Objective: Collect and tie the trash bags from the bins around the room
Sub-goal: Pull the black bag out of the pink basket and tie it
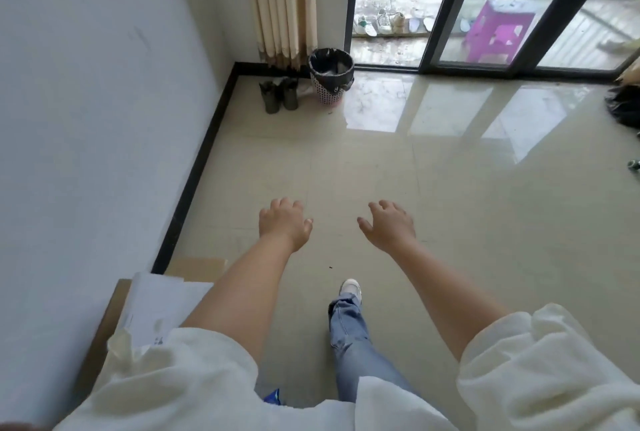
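Note:
A small pink-and-white mesh bin [329, 92] stands in the far corner by the curtain, lined with a black trash bag [330, 65] folded over its rim. My left hand [284, 222] and my right hand [389, 224] hang out in front of me over the tiled floor, well short of the bin. Both hold nothing, and their fingers are loosely curled downward. A black bag-like heap [625, 106] lies at the right edge, cut off by the frame.
A pair of dark boots [278, 94] stands left of the bin against the black skirting. A white wall [86, 84] runs along the left. A cardboard box with papers [149, 312] sits at lower left. Sliding glass doors [485, 14] lead to a balcony with shoes and a purple stool.

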The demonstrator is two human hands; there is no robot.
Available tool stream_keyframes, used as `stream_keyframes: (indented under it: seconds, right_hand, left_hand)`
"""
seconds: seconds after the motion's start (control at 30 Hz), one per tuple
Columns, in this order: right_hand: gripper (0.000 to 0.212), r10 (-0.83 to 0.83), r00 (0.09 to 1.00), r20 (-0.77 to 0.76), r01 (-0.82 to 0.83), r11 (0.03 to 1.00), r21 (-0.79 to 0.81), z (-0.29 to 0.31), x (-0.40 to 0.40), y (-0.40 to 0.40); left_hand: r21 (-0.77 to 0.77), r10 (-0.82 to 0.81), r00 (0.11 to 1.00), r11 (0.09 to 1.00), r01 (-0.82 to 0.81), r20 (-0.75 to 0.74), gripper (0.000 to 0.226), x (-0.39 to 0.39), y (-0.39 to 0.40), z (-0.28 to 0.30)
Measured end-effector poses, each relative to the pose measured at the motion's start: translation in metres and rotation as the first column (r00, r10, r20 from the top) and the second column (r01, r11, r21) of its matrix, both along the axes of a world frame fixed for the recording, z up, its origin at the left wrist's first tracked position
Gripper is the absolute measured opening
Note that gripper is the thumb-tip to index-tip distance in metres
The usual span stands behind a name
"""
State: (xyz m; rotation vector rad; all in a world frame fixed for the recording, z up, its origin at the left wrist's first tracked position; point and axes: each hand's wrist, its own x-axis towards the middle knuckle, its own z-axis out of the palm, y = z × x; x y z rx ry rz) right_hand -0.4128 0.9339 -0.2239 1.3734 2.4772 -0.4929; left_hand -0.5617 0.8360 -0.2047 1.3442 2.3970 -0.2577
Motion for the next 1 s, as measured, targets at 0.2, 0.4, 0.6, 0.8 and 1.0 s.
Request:
stream_keyframes:
  seconds: [0.2, 0.4, 0.6, 0.8, 1.0]
  right_hand:
    - [0.047, 0.027, 0.999, -0.038, -0.024, 0.998, 0.057, 0.017, -0.112, 0.186]
    - [0.047, 0.099, 0.995, -0.025, -0.099, 0.995, 0.022, 0.017, -0.221, 0.301]
    - [0.047, 0.049, 0.999, -0.020, -0.048, 0.998, 0.034, -0.002, -0.337, 0.431]
    - [0.047, -0.099, 0.995, -0.021, 0.099, 0.995, 0.005, -0.001, -0.431, 0.557]
    - [0.049, -0.216, 0.976, -0.014, 0.214, 0.974, -0.079, -0.030, -0.486, 0.671]
  left_hand:
    - [0.021, 0.056, 0.998, 0.998, -0.056, -0.005, 0.046, -0.102, 0.161, 0.010]
    - [0.018, 0.133, 0.991, 0.991, -0.133, -0.002, 0.042, -0.207, 0.276, 0.010]
    - [0.031, 0.108, 0.994, 0.994, -0.108, -0.004, 0.043, -0.334, 0.412, -0.009]
    - [-0.002, -0.001, 1.000, 1.000, 0.001, -0.017, 0.044, -0.443, 0.555, -0.005]
    - [-0.094, -0.163, 0.986, 0.983, 0.160, -0.021, 0.045, -0.502, 0.686, -0.032]
